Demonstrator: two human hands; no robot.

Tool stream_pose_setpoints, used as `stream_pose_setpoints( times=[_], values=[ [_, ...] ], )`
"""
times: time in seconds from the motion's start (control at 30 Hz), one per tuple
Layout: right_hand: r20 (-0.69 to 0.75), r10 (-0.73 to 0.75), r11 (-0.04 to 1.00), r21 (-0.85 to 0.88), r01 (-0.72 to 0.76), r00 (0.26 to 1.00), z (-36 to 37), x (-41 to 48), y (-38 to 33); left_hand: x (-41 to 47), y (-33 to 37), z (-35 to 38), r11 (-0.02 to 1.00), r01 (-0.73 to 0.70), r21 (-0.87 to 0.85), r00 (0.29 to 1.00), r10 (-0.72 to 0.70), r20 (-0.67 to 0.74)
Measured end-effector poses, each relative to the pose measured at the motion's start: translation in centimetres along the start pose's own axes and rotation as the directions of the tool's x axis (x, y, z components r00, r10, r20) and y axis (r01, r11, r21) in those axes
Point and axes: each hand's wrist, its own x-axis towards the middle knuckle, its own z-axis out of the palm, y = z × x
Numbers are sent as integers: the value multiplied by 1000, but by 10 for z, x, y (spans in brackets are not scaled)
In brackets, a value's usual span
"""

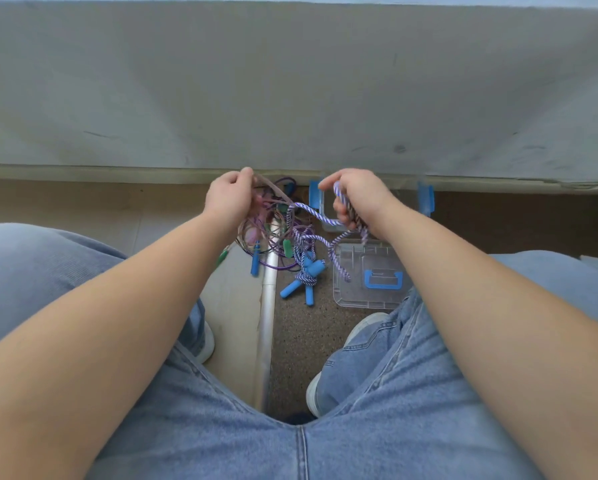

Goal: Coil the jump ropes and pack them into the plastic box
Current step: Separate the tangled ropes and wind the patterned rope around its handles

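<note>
Tangle of limp jump ropes [283, 237] is lying left of the clear plastic box [314, 199]. Right grip [354, 202] is clenching purple-white braided rope [311, 210]; left grip [230, 197] is pinching thin pink cord [273, 187]. Soft, snag-prone: gripping near blue handles [316, 268] is advisable.

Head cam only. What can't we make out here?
Head view:
- plastic box: inside hidden by the right hand and the striped rope it holds.
- rope tangle: rope count, overlapping and too small.
- left hand: fingertips hidden by its own back; strands held unclear.
- lid: far corner under the right forearm.
</note>
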Motion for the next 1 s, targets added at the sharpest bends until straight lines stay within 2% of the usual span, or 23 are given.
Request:
stream_pose_setpoints(
  times=[0.03, 0.1, 0.17, 0.23, 0.3, 0.57, 0.63, 0.67, 0.73, 0.8, 0.9, 1.0],
  values=[
    [48, -11, 989, -148, 18, 999, 2, -1, 1, -1, 3, 2, 994, 27, -101, 999, -23, 41],
    [167, -35, 900, -424, 104, 985, 7, -5, 4, -8, 8, 8, 960, 93, -265, 988, -56, 144],
    [234, -42, 761, -623, 183, 971, 9, -3, 12, -15, 10, 13, 941, 116, -318, 974, -44, 224],
    [260, -49, 649, -726, 229, 964, 8, -3, 18, -17, 8, 13, 948, 106, -299, 958, -17, 287],
    [283, -66, 626, -735, 261, 957, 7, -1, 22, -20, 9, 12, 953, 100, -285, 935, 8, 355],
    [313, -167, 834, -461, 303, 935, 17, 7, 26, -33, 18, 14, 981, 134, -140, 777, -17, 630],
    [283, -173, 847, -446, 289, 943, 18, 8, 27, -32, 17, 14, 988, 96, -118, 794, -4, 608],
    [251, -183, 850, -446, 281, 951, 18, 10, 28, -30, 17, 15, 993, 58, -105, 828, 11, 561],
    [169, -189, 882, -405, 243, 967, 16, 13, 29, -24, 16, 16, 997, 9, -78, 920, 22, 392],
    [66, -204, 926, -312, 214, 977, 14, 16, 26, -17, 14, 14, 997, 38, -61, 977, -24, 211],
    [8, -203, 944, -264, 198, 979, 14, 17, 21, -13, 11, 8, 997, 74, -25, 993, -72, 91],
    [18, -214, 891, -407, 203, 977, 15, 13, 21, -13, 11, 7, 993, 63, 101, 997, -66, 31]
  ],
)
